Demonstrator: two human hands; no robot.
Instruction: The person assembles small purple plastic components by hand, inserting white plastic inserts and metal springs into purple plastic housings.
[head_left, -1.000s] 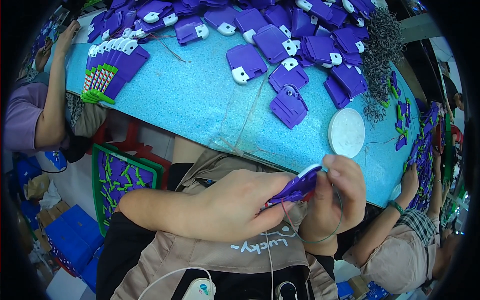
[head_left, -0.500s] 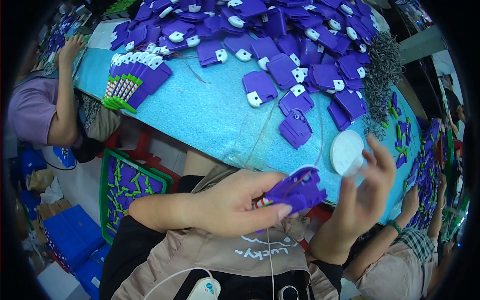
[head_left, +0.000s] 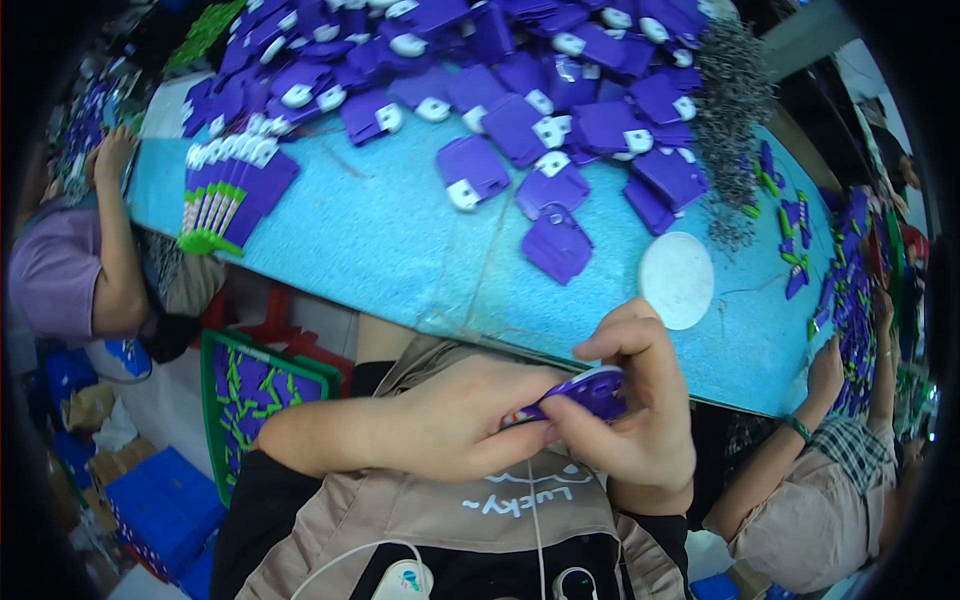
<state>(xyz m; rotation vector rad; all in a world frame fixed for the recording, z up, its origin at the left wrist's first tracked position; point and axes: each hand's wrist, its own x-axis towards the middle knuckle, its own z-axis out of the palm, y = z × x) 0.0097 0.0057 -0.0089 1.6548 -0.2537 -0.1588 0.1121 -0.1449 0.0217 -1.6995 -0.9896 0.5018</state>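
My left hand (head_left: 450,418) is closed around a purple plastic part (head_left: 598,398) with a white rim, held over my lap at the table's near edge. A bit of red-and-white striping shows beside the left fingers. My right hand (head_left: 640,420) is on the same part from the other side, its thumb pressed along the front and its fingers curled behind. Much of the part is hidden by both hands. Beyond them, a loose purple plate (head_left: 557,247) lies on the blue table, and a round white dish (head_left: 677,281) sits to the right of it.
A large heap of purple plates with white corners (head_left: 520,130) covers the far table (head_left: 390,240). Fanned striped pieces (head_left: 225,190) lie left. Metal rings (head_left: 735,100) are piled right. A green crate (head_left: 335,375) of purple-green parts stands low left. Co-workers sit on both sides.
My right hand has come in from the right, from raised and apart, onto the purple plastic part. The part has tilted, showing less of its face. The whole view has shifted slightly.
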